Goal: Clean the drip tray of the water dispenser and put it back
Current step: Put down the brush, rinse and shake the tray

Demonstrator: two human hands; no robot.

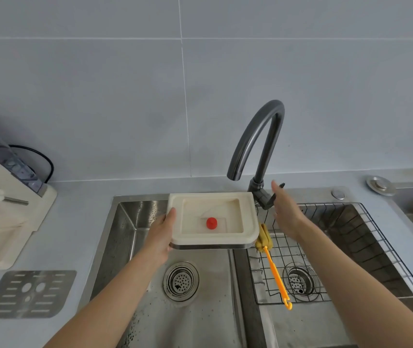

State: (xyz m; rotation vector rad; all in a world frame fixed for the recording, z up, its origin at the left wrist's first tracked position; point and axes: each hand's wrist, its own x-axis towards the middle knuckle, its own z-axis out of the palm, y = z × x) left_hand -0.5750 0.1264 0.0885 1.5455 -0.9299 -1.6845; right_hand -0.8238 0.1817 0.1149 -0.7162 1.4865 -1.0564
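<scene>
My left hand grips the left edge of the cream drip tray and holds it level over the left sink basin, under the dark faucet spout. A small red float sits in the tray's hollow. My right hand is open, fingers stretched toward the faucet lever, close to it or just touching. The tray's metal grille lies flat on the counter at the lower left. The water dispenser stands at the far left, its tray slot bare.
A wire rack sits in the right basin, with an orange-handled brush lying across its left side. Both basins have drain strainers. A stove edge shows at the far right. A black cable runs behind the dispenser.
</scene>
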